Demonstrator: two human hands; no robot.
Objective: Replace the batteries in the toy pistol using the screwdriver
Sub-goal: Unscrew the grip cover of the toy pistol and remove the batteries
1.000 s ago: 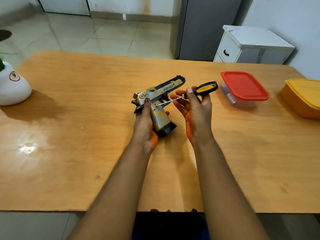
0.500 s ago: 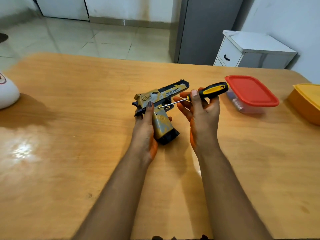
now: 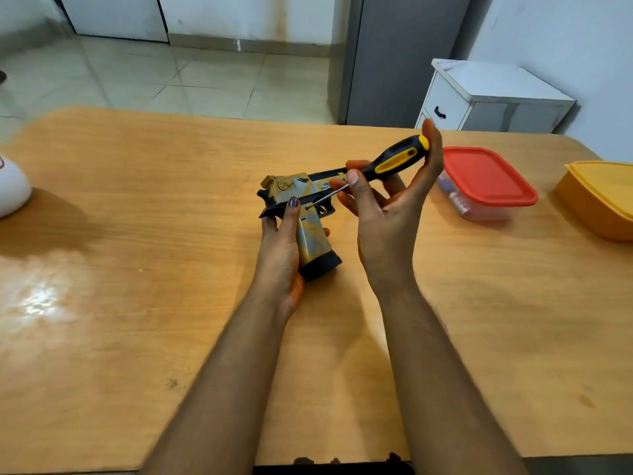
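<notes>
Two bare hands work near the middle of the wooden tabletop (image 3: 137, 337). At its left edge sits a white rounded object (image 3: 10, 190), cut off by the frame. The left hand (image 3: 279, 248) grips the toy pistol (image 3: 301, 207) by its handle, fingers curled round it and thumb laid up along the side; the pistol stands grip-down, its black base touching the tabletop, the barrel pointing right. The right hand (image 3: 387, 214) holds the black-and-yellow screwdriver (image 3: 387, 162), fingers pinching the handle near the shaft while the palm backs its butt end. The thin metal shaft slants down and left, its tip resting on the pistol's side above the grip. Toward the right edge stands a clear container with a red lid (image 3: 488, 178), then an orange container (image 3: 603, 197) at the right edge.
</notes>
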